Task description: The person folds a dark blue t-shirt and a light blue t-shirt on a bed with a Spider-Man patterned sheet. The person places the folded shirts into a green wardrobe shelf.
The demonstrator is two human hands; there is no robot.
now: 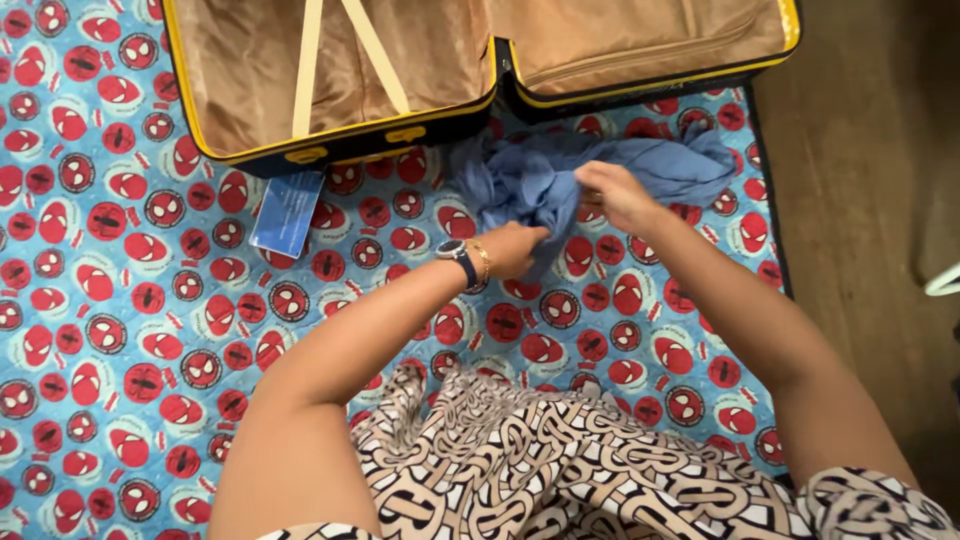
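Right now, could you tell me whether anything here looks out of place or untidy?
Only the blue cloth: it lies crumpled on the patterned mat, bunched between the left hand and right hand. The open suitcase beside it looks undamaged.

Blue mat (130, 300) with repeating red and white round mask prints is covering most of the floor. Brown wood-look floor (870, 170) is showing along the right side, past the mat's dark edge. A white curved object (943, 283) is poking in at the right frame edge; can't tell what it is. Light is falling evenly, no hard shadows.
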